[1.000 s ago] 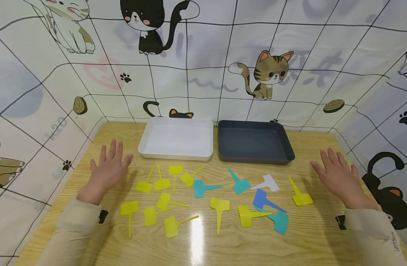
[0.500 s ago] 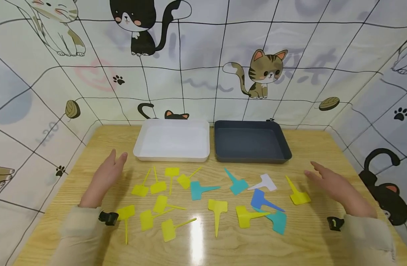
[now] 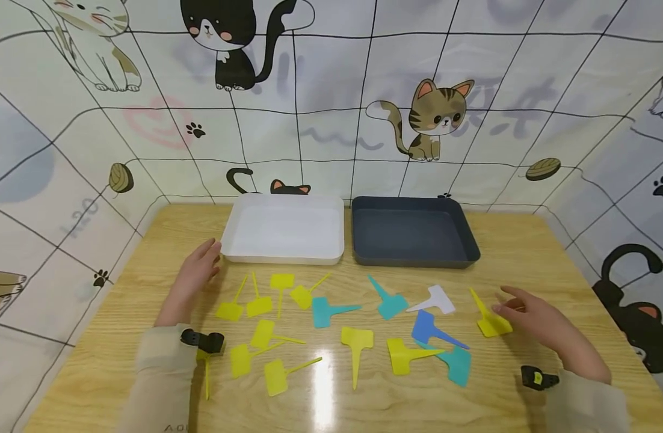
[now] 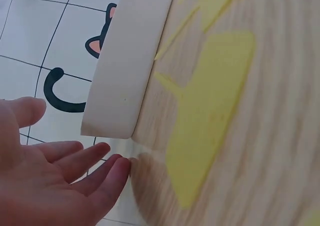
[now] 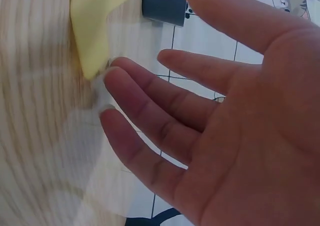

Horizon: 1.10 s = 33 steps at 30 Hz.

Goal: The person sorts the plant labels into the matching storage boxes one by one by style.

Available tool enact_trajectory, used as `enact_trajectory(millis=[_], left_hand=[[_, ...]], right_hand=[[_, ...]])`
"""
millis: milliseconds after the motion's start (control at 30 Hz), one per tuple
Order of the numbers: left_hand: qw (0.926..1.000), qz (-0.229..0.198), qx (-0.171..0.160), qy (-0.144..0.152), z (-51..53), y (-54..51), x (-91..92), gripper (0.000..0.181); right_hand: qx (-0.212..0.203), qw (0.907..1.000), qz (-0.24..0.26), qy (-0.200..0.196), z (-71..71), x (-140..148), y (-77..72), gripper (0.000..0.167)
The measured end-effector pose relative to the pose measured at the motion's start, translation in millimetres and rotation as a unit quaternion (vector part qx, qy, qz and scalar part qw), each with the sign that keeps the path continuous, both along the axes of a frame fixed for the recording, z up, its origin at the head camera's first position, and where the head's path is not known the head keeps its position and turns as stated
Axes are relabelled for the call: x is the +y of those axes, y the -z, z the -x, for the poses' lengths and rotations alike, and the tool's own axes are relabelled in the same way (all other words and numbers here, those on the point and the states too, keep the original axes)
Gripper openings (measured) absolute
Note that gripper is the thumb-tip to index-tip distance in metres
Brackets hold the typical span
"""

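Note:
My left hand (image 3: 195,273) is beside the left front corner of the white tray (image 3: 283,260), its fingers loosely bent and nothing in them. In the left wrist view a yellow T-shaped plant label (image 4: 212,101) lies on the table near those fingertips. My right hand (image 3: 545,322) hovers at the right, next to a yellow plant label (image 3: 493,325), fingers relaxed and partly over its edge. The right wrist view has that label (image 5: 92,31) just beyond the fingertips, with a small gap apparent. Several yellow, teal, blue and white plant labels lie between the hands.
A dark grey tray (image 3: 415,262) stands right of the white one, both against the cat-patterned backdrop (image 3: 331,132). One teal label (image 3: 458,365) lies partly under a blue label (image 3: 431,328) and a yellow one (image 3: 400,356). The wooden table (image 3: 418,409) reflects light in front.
From flat and spread, both hands have turned and their fingers have relaxed. The left has moved right towards the white tray; the right has come down and closer to the rightmost yellow label.

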<state>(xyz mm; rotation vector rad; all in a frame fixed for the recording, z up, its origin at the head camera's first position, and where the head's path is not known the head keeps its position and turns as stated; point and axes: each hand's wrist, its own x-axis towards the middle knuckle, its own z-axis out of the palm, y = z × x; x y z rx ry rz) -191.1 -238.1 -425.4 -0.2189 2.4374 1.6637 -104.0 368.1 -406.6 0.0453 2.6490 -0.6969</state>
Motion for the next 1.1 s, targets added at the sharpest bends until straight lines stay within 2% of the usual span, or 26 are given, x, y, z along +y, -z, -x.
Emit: enact_trajectory(millis=[200, 300, 367, 567, 733, 833, 933, 1100], left_hand=[[0.999, -0.041, -0.011, -0.012, 11.3, 5.5, 7.6, 0.065], [0.999, -0.038, -0.008, -0.024, 13.8, 10.4, 7.3, 0.062], [0.9993, -0.022, -0.006, -0.029, 14.4, 13.4, 6.9, 0.062], [0.9971, 0.073, 0.008, -0.021, 13.8, 19.0, 9.1, 0.059], [0.9945, 0.101, 0.012, -0.022, 11.4, 17.0, 11.2, 0.061], [0.993, 0.115, 0.02, -0.021, 11.3, 16.7, 11.5, 0.06], [0.9952, 0.094, 0.013, -0.025, 11.3, 16.1, 12.8, 0.057], [0.9987, 0.022, -0.028, -0.037, 10.3, 17.0, 14.3, 0.057]], right_hand=[[0.004, 0.9998, -0.014, 0.014, 2.6, 0, 3.9, 0.072], [0.005, 0.9997, -0.014, 0.021, 5.2, -2, 7.0, 0.068], [0.005, 0.9995, -0.014, 0.026, 6.6, -4, 8.2, 0.066], [-0.006, 0.9988, -0.008, 0.048, 10.8, -9, 10.4, 0.064], [-0.035, 0.997, -0.003, 0.069, 12.1, -11, 11.2, 0.068], [-0.036, 0.9968, 0.001, 0.071, 11.4, -12, 12.1, 0.067], [-0.032, 0.9974, 0.008, 0.064, 11.0, -13, 12.6, 0.066], [-0.03, 0.9974, 0.014, 0.064, 11.8, -16, 13.0, 0.065]])
